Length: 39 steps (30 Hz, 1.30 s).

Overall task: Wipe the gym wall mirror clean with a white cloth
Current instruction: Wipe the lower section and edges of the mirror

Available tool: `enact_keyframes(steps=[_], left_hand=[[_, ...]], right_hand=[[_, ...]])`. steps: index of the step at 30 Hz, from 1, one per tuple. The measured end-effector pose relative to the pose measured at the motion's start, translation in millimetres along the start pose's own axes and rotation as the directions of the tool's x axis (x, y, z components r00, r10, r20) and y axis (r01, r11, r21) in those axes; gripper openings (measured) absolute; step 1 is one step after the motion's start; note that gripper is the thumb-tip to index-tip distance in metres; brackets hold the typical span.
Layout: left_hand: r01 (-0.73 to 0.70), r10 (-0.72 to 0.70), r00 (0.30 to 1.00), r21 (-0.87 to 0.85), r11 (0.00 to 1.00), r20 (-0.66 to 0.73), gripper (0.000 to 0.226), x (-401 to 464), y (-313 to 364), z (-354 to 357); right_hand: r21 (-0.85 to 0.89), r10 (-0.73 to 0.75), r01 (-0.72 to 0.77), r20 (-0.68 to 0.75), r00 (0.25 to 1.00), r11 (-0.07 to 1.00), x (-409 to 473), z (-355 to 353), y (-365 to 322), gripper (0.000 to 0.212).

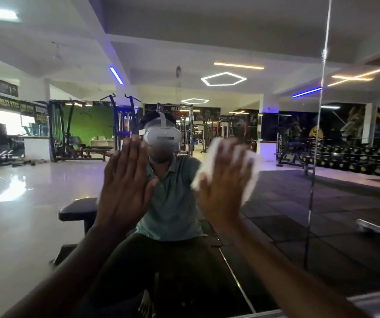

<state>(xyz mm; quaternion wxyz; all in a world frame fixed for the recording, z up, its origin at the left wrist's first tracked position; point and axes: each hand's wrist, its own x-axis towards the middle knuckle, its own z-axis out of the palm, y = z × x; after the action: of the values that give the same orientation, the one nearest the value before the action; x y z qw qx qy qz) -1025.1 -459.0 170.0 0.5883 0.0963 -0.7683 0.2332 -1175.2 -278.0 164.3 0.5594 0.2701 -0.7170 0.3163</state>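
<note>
The gym wall mirror (46, 191) fills the view and reflects the gym hall and a person in a teal shirt. My left hand (127, 180) lies flat against the glass with its fingers straight and pointing up. My right hand (225, 180) presses a crumpled white cloth (216, 148) against the mirror, fingers spread and straight over it. The cloth shows above and on both sides of the hand and looks blurred. Both forearms reach up from the bottom of the frame.
A vertical seam (319, 125) joins this mirror panel to another on the right. In the reflection stand a black bench (76, 210), weight machines (124, 120) and a dumbbell rack (345, 159). A metal edge (379, 229) shows at the lower right.
</note>
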Motion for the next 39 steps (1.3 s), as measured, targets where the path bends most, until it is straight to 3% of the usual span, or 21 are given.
enact_keyframes(steps=[3,6,8,10,12,14,15,17,20,23,25,27,29,30,31,33,35,36,37,39], left_hand=[[-0.054,0.055,0.997,0.029,0.998,-0.045,0.071,-5,-11,3],[-0.061,0.063,0.997,0.047,0.997,-0.047,0.072,-8,-15,5],[-0.038,0.039,0.999,0.041,0.998,-0.034,0.074,-9,-13,7],[-0.014,0.015,1.000,0.042,0.999,-0.028,0.074,-9,-9,7],[0.047,-0.046,0.999,0.021,0.999,-0.020,0.075,-11,2,6],[0.149,-0.149,0.989,-0.032,0.988,0.002,0.075,-19,22,5],[0.190,-0.189,0.982,-0.052,0.980,0.023,0.074,-28,32,4],[0.203,-0.198,0.978,-0.083,0.976,0.070,0.074,-56,46,5],[0.114,-0.107,0.989,-0.067,0.991,0.103,0.069,-101,34,2],[-0.020,0.020,0.994,-0.002,1.000,0.107,0.060,-118,5,-3],[-0.036,0.034,0.994,0.011,0.999,0.108,0.061,-119,-1,-3],[-0.003,0.004,0.995,-0.015,1.000,0.095,0.062,-117,8,-2],[0.059,-0.055,0.995,-0.039,0.998,0.081,0.065,-117,18,-2],[0.083,-0.079,0.994,-0.050,0.995,0.080,0.067,-117,22,-4],[0.093,-0.087,0.993,-0.062,0.994,0.083,0.067,-115,23,-7],[0.075,-0.069,0.994,-0.065,0.995,0.081,0.064,-113,22,-13],[0.039,-0.036,0.996,-0.044,0.998,0.076,0.061,-113,17,-17],[0.024,-0.021,0.997,-0.033,0.999,0.076,0.061,-114,15,-18],[0.015,-0.013,0.997,-0.024,1.000,0.080,0.062,-114,14,-18],[0.028,-0.027,0.995,-0.012,1.000,0.097,0.065,-116,14,-16]], right_hand=[[0.018,-0.335,0.336,0.128,0.933,0.942,-25,7,-23,0.075],[0.022,-0.542,0.545,0.155,0.826,0.838,-6,-2,42,0.071],[0.010,-0.400,0.402,0.125,0.908,0.916,-7,-8,107,0.072],[0.004,-0.018,0.018,0.032,0.999,1.000,-16,-12,156,0.075],[0.014,0.315,-0.315,-0.035,0.948,0.949,-25,-10,156,0.081],[0.032,0.394,-0.394,-0.029,0.918,0.919,-36,-4,115,0.086],[0.033,0.326,-0.326,-0.004,0.945,0.945,-47,-1,86,0.087],[0.078,0.039,-0.047,0.111,0.993,0.996,-82,5,27,0.085],[0.169,-0.323,0.287,0.259,0.910,0.943,-119,2,-21,0.083],[0.147,-0.519,0.498,0.276,0.809,0.855,-99,0,13,0.079],[0.097,-0.461,0.451,0.231,0.857,0.887,-78,-4,59,0.074],[-0.006,-0.214,0.217,0.144,0.966,0.976,-56,-8,98,0.074],[-0.039,0.034,-0.032,0.060,0.998,0.999,-35,-9,93,0.078],[-0.036,0.087,-0.086,0.037,0.995,0.996,-28,-5,74,0.080],[-0.010,0.061,-0.060,0.029,0.998,0.998,-25,-2,47,0.081],[0.072,-0.217,0.211,0.094,0.972,0.975,-32,5,-9,0.077],[0.110,-0.532,0.520,0.192,0.825,0.847,-43,5,-42,0.075],[0.110,-0.614,0.606,0.222,0.757,0.788,-40,4,-41,0.076],[0.106,-0.652,0.647,0.226,0.724,0.755,-32,2,-32,0.075],[0.086,-0.586,0.582,0.200,0.785,0.809,-11,-2,5,0.073]])
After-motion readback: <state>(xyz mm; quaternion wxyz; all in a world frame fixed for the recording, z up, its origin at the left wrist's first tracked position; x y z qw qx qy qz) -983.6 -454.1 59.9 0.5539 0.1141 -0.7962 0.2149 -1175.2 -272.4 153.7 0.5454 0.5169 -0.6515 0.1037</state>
